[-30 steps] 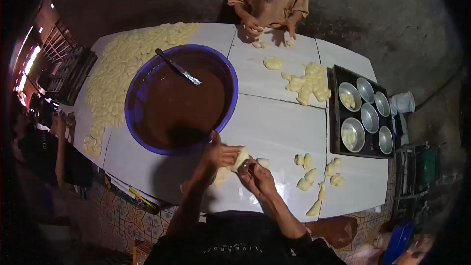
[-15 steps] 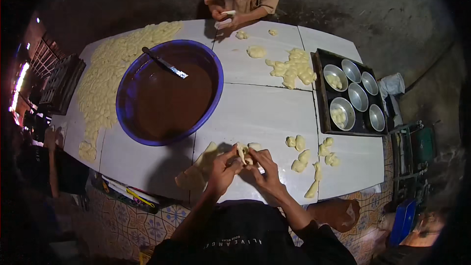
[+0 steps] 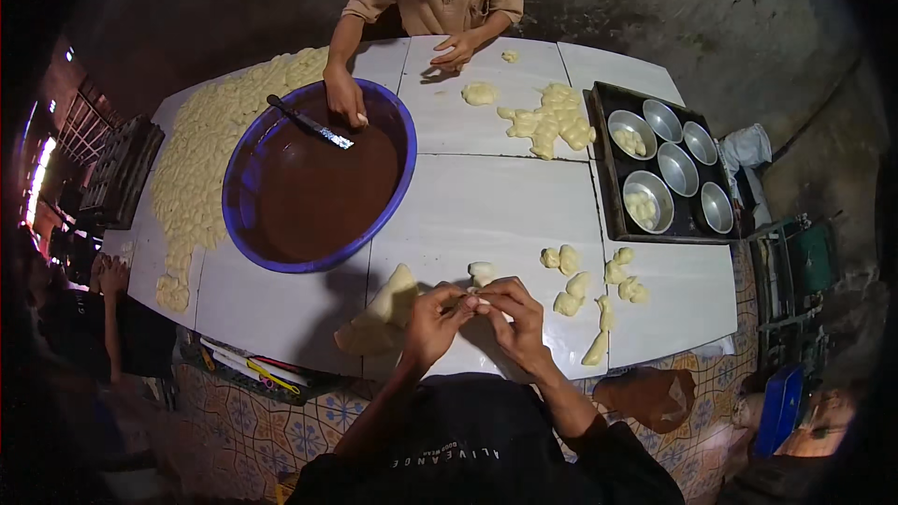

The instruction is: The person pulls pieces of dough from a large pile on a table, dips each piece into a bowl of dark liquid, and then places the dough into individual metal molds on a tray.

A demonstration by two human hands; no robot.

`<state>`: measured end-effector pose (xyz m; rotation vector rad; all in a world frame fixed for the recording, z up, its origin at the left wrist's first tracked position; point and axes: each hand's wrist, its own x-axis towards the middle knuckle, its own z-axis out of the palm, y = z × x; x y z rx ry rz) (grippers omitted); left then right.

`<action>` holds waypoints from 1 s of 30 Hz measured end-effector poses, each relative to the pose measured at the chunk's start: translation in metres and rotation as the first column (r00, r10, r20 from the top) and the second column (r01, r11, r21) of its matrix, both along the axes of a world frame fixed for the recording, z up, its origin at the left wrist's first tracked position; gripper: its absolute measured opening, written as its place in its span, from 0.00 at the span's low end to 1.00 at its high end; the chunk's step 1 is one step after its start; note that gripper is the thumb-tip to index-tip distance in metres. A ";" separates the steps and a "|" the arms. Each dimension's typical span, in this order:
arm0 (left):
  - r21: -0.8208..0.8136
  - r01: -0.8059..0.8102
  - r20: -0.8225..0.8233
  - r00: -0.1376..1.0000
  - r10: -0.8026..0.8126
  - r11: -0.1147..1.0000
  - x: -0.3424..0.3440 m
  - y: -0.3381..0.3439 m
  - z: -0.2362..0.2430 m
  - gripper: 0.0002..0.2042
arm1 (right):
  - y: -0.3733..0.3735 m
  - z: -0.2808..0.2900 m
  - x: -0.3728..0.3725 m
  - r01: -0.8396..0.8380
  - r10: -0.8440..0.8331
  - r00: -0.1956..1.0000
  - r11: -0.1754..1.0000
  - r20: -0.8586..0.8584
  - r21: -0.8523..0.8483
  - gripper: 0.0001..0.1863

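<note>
Close to the table's front edge, my left hand [image 3: 436, 323] and my right hand [image 3: 516, 320] meet, fingertips pinching a small piece of pale dough [image 3: 482, 303] between them. Most of that piece is hidden behind the fingers. Just beyond them lies another dough lump [image 3: 482, 271] on the white table. To the left of my left hand rests a flat, flour-pale dough sheet [image 3: 391, 304]. Several shaped dough pieces [image 3: 573, 294] lie right of my right hand, along with a longer dough strip [image 3: 599, 332].
A large blue basin [image 3: 412, 154] of brown filling stands left of centre, a dark-handled spatula [image 3: 309, 122] in it. Dough pieces [image 3: 210, 140] cover the far left. Round metal tins [image 3: 677, 170] fill a dark tray [image 3: 613, 229] at right. Opposite, a co-worker's hand [image 3: 345, 99] reaches over the basin.
The dough between my fingers looked folded open; now it is mostly covered by my closed-in fingertips. Across the table, the co-worker's hands have parted, one moving over the basin.
</note>
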<state>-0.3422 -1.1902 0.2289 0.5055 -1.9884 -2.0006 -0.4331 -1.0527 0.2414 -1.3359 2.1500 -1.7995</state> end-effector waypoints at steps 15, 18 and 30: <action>-0.363 0.037 -0.268 0.953 -0.143 0.931 -0.002 0.005 0.002 0.36 | 0.005 -0.014 -0.005 -0.026 0.098 0.669 0.994 0.736 -0.108 0.19; -0.168 0.129 -0.347 0.920 -0.182 0.977 0.004 0.001 -0.011 0.38 | 0.015 -0.025 -0.010 -0.337 0.276 0.440 0.933 0.855 -0.128 0.27; -0.156 -0.267 0.002 0.963 0.270 0.951 0.012 -0.032 -0.030 0.24 | 0.023 -0.116 -0.002 0.322 -0.417 0.786 0.906 0.457 0.274 0.25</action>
